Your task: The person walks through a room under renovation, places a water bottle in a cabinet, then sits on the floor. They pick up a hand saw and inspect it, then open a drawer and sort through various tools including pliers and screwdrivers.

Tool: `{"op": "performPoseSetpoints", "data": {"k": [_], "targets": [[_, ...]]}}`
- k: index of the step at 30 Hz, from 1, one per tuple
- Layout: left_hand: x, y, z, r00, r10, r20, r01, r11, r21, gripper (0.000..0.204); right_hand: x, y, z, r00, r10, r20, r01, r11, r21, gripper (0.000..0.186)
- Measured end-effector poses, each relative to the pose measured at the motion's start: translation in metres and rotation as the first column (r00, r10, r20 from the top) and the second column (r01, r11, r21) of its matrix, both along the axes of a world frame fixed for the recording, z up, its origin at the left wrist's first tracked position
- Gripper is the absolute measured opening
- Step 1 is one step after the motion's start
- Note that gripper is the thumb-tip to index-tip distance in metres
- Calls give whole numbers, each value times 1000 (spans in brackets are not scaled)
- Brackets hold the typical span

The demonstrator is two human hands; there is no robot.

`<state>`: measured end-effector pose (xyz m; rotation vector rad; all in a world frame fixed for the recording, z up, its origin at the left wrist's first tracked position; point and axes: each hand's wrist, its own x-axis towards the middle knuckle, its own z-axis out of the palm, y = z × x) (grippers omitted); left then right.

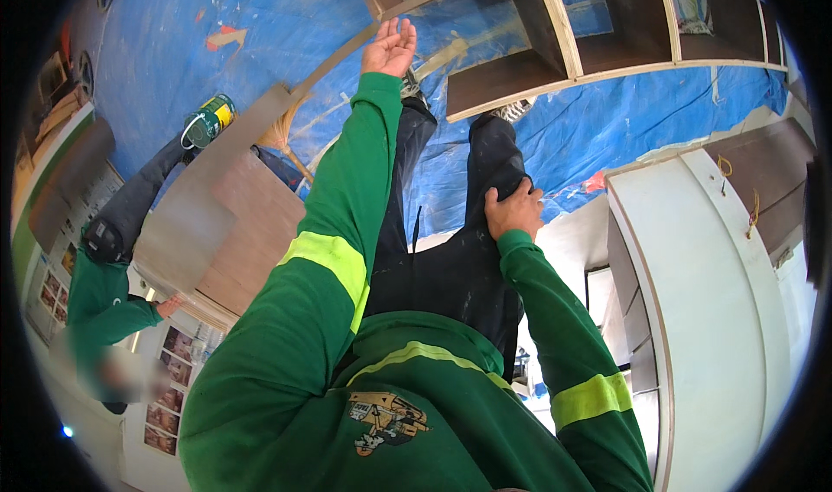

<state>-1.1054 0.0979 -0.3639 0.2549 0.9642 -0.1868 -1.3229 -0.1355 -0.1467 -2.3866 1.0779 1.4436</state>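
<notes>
Left hand reaches open and empty toward the shelf unit's edge; right hand rests flat on the thigh.

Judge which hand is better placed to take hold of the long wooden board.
Left, probably. The left hand is stretched out, open, at the long wooden board, while the right hand rests on the person's own dark trouser leg.

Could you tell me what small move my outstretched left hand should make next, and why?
Probably lower the left hand onto the wooden strip just below it and close the fingers. That hand is open, palm showing, and grips nothing, while the strip runs right under it beside the shelf unit. The right hand rests on the thigh, bracing, so the left is the free one.
</notes>
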Motion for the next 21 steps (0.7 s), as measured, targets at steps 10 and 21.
{"op": "performPoseSetpoints", "data": {"k": [10,21], "targets": [[39,-11,2,858,-303,-415,493,715,496,72,-4,-16,0,998,-56,18,55,998,13,76],[74,75,15,291,-578,-763,2,-797,604,36,-6,-36,0,998,-58,9,58,998,33,76]]}}
